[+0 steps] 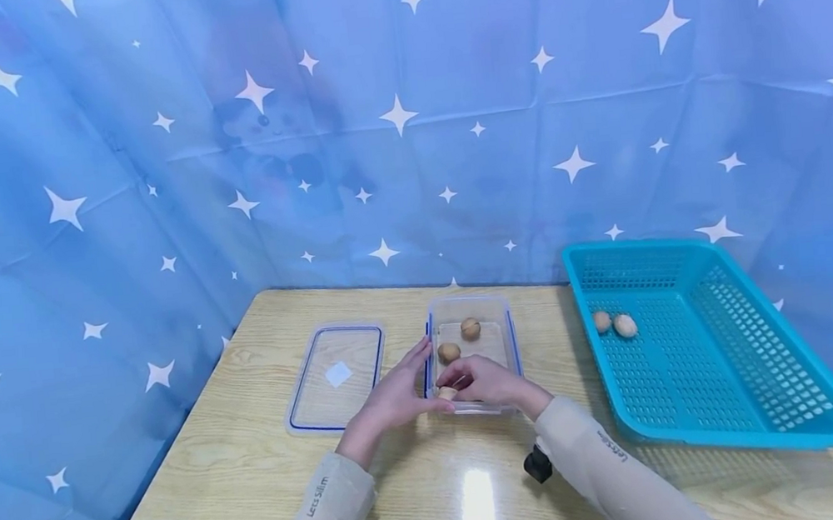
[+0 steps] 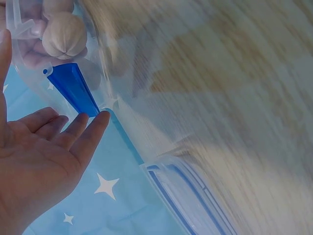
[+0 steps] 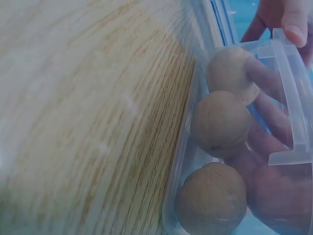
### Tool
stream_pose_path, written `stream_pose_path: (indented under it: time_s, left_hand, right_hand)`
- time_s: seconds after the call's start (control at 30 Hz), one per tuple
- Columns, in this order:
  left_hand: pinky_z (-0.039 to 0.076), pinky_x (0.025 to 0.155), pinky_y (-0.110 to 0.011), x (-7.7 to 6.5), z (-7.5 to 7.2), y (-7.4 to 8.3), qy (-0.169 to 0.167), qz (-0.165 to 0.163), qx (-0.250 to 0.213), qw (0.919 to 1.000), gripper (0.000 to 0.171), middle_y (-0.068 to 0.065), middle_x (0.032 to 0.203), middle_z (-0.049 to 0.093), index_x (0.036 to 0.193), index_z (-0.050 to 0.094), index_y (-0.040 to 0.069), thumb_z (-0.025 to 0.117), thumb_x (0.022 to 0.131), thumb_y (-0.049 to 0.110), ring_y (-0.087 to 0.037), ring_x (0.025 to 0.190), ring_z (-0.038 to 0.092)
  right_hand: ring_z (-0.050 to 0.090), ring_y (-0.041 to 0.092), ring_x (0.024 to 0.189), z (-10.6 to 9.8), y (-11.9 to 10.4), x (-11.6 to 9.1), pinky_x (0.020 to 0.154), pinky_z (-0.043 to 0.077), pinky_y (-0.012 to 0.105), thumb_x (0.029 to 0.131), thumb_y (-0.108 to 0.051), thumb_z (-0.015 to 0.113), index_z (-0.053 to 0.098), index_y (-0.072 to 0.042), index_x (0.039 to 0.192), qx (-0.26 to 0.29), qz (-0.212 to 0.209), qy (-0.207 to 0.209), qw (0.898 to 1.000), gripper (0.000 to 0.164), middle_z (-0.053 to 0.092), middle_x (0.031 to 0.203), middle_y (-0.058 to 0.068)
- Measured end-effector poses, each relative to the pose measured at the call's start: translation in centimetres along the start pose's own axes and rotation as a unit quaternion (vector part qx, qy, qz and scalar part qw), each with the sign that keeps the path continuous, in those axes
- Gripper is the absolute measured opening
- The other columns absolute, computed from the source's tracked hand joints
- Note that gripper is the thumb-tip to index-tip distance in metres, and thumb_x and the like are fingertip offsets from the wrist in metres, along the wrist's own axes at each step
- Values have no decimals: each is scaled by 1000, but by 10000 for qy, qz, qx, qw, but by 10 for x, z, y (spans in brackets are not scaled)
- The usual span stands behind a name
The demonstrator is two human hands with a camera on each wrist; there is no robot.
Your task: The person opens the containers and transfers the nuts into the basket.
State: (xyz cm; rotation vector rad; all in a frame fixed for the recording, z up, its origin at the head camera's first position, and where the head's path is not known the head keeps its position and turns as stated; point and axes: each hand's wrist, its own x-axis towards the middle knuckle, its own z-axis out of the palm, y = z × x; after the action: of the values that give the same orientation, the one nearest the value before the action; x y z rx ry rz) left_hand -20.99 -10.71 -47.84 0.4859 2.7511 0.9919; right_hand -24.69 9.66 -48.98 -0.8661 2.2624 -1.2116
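Right hand (image 1: 484, 377) is down inside the clear plastic container (image 1: 517, 355), fingers curled, pinching a walnut (image 1: 447, 393) in the near left corner! Two more walnuts (image 1: 450, 353) show farther back. Left hand (image 1: 397, 391), fingers nearly straight and gripping nothing, touches the container's blue latch (image 2: 74, 90). Just left lies the blue-sealed lid (image 1: 338, 351); over right, the turquoise basket (image 1: 697, 434) holds two walnuts (image 1: 624, 325).
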Motion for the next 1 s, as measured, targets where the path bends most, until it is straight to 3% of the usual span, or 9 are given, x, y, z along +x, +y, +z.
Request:
stream_pose_path:
  time_s: [0.2, 0.43, 0.63, 0.87, 1.0]
  left_hand:
    - [35, 120, -54, 1, -2, 1, 4, 18, 35, 10000, 110, -4, 169, 16, 159, 25, 11, 83, 74, 52, -34, 150, 30]
    - [35, 120, -53, 2, -4, 1, -13, 11, 2, 10000, 109, -4, 169, 16, 159, 25, 11, 82, 75, 52, -34, 151, 29]
    - [36, 119, -53, 3, -4, 4, -6, 31, 38, 10000, 109, -3, 169, 16, 159, 26, 11, 82, 75, 53, -34, 150, 30]
    - [34, 120, -54, 1, -2, 5, -2, -67, 183, 9998, 111, 2, 169, 16, 159, 25, 14, 81, 73, 57, -32, 151, 29]
    - [36, 118, -56, 0, 0, 2, -21, -90, 40, 9999, 114, -1, 169, 15, 160, 21, 14, 82, 73, 55, -36, 148, 33]
  right_hand:
    - [64, 39, 114, -1, -1, -1, 100, 56, 45, 91, -1, 68, 66, 8, 118, 237, -24, 47, 9997, 29, 68, 120, 25]
    - [69, 24, 106, -7, -6, -5, 94, 59, 37, 90, -8, 71, 69, 4, 115, 177, -437, 223, 9986, 28, 73, 113, 16]
    - [69, 34, 105, -7, -3, -5, 93, 59, 38, 88, -8, 72, 67, 7, 117, 499, -122, 649, 9966, 33, 71, 113, 24]
    - [66, 36, 109, -4, -1, -6, 95, 58, 36, 89, -9, 73, 64, 7, 121, 879, 118, 1237, 9884, 38, 67, 121, 25]
    - [65, 37, 113, -9, -10, -9, 96, 58, 38, 91, -11, 72, 62, 8, 125, 1120, 81, 1533, 9818, 40, 65, 124, 26]
